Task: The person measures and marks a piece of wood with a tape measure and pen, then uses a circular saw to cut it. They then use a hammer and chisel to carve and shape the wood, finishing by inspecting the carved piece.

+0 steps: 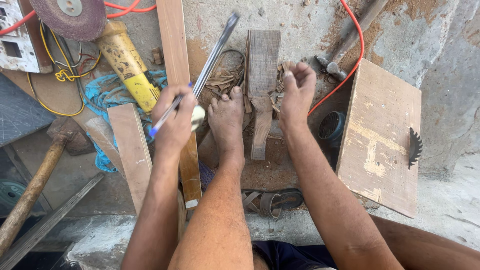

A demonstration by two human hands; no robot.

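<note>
The left hand [175,120] is clamping a chisel [212,57] and a blue pen [167,116] above a dusty concrete floor [440,100]. The right hand [297,90] is hovering half-curled, holding nothing, beside a grooved wood block [262,65] lying among shavings between both hands.

Single view, head-mounted camera, looking almost straight down from above the person's own forearms onto a concrete floor [440,115]. Close range: both arms enter from the bottom edge and the hands sit mid-frame. The frame's top edge lies farthest from the person's body. No second view to overlap with.
</note>
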